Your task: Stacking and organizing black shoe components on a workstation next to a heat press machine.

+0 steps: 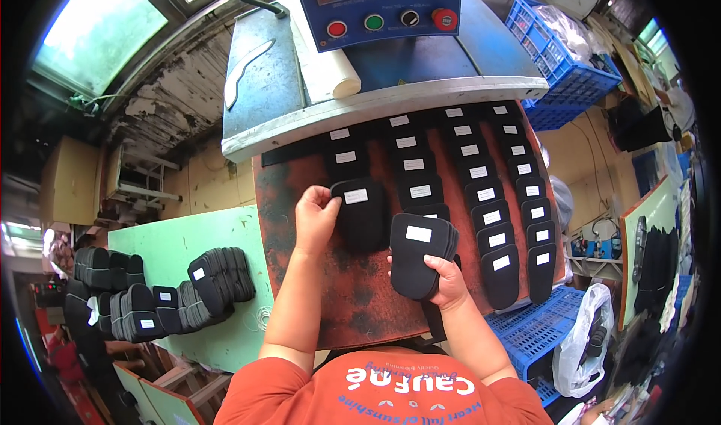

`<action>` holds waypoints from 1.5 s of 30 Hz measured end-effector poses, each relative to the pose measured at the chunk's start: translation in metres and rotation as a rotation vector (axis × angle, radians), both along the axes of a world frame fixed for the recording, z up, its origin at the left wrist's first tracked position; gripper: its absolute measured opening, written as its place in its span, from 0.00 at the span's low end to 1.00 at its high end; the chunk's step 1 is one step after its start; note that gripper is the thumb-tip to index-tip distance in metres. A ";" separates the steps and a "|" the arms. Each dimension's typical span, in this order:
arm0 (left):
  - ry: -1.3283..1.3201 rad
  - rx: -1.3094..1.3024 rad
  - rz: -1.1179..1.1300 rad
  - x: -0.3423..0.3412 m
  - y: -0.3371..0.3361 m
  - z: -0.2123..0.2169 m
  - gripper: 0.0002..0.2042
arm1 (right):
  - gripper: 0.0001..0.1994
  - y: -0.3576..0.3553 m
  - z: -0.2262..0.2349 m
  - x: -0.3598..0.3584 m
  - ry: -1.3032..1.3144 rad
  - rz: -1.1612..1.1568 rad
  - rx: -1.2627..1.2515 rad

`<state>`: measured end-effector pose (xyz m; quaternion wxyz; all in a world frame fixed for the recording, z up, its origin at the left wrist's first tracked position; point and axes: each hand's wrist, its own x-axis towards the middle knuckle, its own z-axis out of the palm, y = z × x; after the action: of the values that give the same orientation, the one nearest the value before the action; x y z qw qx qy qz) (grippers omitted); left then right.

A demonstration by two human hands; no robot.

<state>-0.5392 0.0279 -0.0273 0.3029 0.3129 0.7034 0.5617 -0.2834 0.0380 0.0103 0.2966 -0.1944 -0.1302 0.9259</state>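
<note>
Right hand clasped black, round-ended stack, white label toward twelve o'clock. Left hand, fingers nearly closed, pinched black piece at ten o'clock.

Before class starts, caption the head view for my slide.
Left hand pinches a labelled black pad; right hand holds a pad stack.

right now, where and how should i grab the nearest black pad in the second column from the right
Probably pinch the narrower, rounded near end of that black pad, coming from the near side: that end lies uncovered, while the far edge overlaps the pad behind it.
</note>
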 end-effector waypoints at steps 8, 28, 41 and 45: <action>0.375 -0.106 0.025 -0.046 0.021 0.001 0.07 | 0.30 -0.011 0.000 0.001 0.048 0.009 -0.018; 0.267 -0.067 -0.063 0.025 -0.021 0.019 0.12 | 0.19 -0.019 -0.004 0.001 -0.192 0.010 0.043; 0.485 -0.140 -0.011 0.025 -0.053 -0.010 0.08 | 0.17 -0.013 -0.007 0.021 -0.111 0.024 -0.006; -0.123 -0.030 -0.236 0.080 -0.059 0.039 0.12 | 0.17 -0.027 -0.003 0.011 -0.291 0.018 0.106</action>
<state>-0.4592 -0.0307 0.0118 0.4141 0.3539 0.6502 0.5297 -0.2724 0.0108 0.0069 0.2762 -0.3096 -0.2225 0.8823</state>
